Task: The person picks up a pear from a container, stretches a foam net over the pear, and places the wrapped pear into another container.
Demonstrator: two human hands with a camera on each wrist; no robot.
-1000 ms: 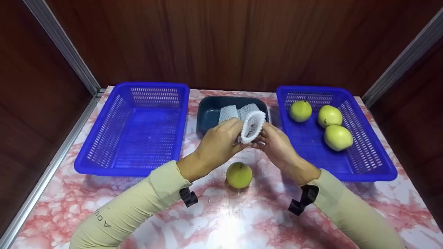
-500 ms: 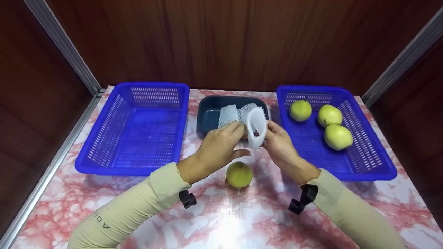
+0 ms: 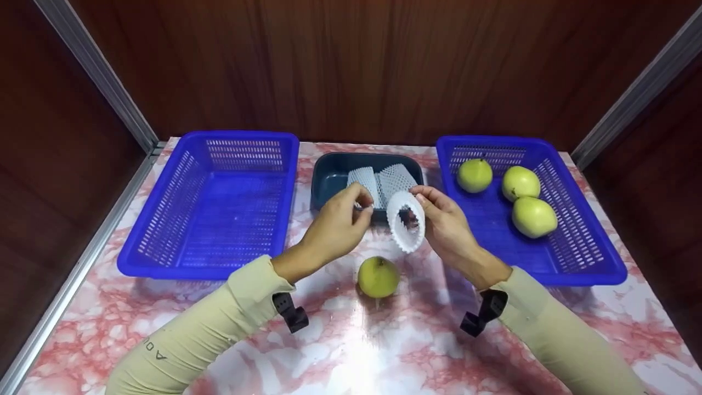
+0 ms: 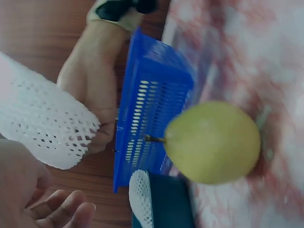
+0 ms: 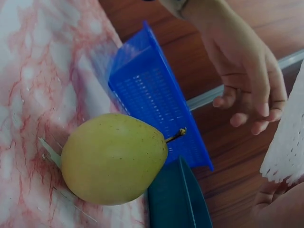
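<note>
A white foam fruit net (image 3: 406,241) hangs from my right hand (image 3: 447,227), which pinches its rim between thumb and fingers. The net's mouth gapes toward me in the head view. My left hand (image 3: 337,222) is apart from it, to its left, fingers loosely bent; the right wrist view shows this left hand (image 5: 247,66) holding nothing. A yellow-green pear (image 3: 378,277) stands on the table below both hands, its stem (image 5: 176,135) up. Behind the hands, a dark teal tray (image 3: 329,189) contains more foam nets (image 3: 397,178), partly hidden by my left hand.
On the left stands a blue perforated basket (image 3: 205,269) with nothing in it. Another blue basket (image 3: 581,277) on the right holds three pears (image 3: 535,217). Brown wood-grain panels (image 3: 351,66) enclose the marbled table (image 3: 263,351) at the back and sides.
My left hand has let go of the foam net and drawn away to the left. The net, widened at its mouth, now hangs lower from my right hand. The pears stay put.
</note>
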